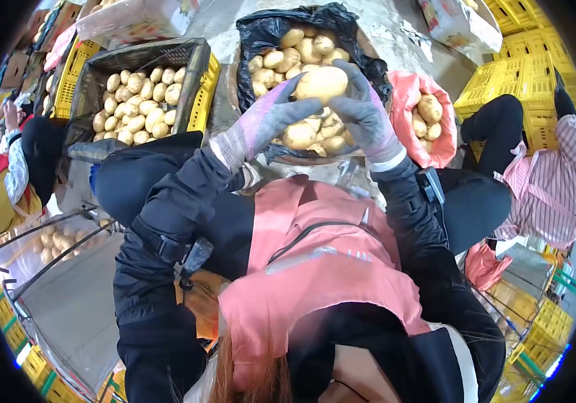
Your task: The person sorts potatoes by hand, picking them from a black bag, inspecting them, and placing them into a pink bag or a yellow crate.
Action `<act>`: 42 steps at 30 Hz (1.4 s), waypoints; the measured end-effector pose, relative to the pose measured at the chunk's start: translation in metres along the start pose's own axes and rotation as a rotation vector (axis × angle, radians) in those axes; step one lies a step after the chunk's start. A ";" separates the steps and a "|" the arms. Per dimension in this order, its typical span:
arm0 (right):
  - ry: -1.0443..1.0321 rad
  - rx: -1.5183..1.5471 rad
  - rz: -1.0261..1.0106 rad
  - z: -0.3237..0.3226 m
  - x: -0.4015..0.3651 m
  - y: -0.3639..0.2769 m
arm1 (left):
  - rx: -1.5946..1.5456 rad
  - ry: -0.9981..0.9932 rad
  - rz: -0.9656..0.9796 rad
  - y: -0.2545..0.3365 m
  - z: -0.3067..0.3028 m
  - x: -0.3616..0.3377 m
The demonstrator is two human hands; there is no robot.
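Note:
A large pale potato (322,84) is held up between my two gloved hands. My left hand (276,114), in a grey and pink glove, grips its left side with thumb and fingers. On the other side my right hand (366,113), gloved alike, has its fingers curved around the potato's right end. Directly below and behind them is a box lined with a black plastic bag (251,33), holding many potatoes (299,134). My hands partly cover that pile.
To the left, a dark crate (197,64) of potatoes rests on a yellow crate. A pink bag (402,91) of potatoes stands on the right. Co-workers sit at both sides, one in a striped shirt (560,181). Yellow crates (520,77) are stacked at upper right.

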State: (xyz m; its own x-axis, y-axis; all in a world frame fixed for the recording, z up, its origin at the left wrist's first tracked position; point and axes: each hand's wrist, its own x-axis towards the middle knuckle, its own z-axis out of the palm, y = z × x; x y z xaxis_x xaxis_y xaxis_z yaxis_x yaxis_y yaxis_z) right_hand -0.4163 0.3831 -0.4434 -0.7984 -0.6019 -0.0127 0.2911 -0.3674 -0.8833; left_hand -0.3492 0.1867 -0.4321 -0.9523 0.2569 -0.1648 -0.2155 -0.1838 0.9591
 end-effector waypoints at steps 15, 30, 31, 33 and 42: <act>-0.058 -0.223 -0.136 0.015 -0.002 -0.013 | 0.142 0.219 0.121 0.002 0.001 -0.004; -0.030 -0.196 0.027 0.021 0.013 0.008 | 0.230 0.296 0.293 0.008 -0.026 -0.007; -0.021 -0.177 0.016 0.020 0.013 0.010 | 0.261 0.319 0.288 0.007 -0.027 -0.006; -0.003 -0.152 0.002 0.019 0.012 0.012 | 0.253 0.373 0.277 0.008 -0.025 -0.003; 0.085 -0.233 -0.150 0.027 0.008 0.004 | 0.114 0.526 0.358 0.006 -0.012 0.000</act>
State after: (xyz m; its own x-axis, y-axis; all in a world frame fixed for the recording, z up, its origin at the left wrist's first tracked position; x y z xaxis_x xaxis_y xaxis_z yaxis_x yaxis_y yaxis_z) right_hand -0.4074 0.3574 -0.4340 -0.8676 -0.4879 0.0961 0.0449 -0.2692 -0.9620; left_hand -0.3528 0.1745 -0.4287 -0.9460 -0.3061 0.1068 0.1320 -0.0628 0.9893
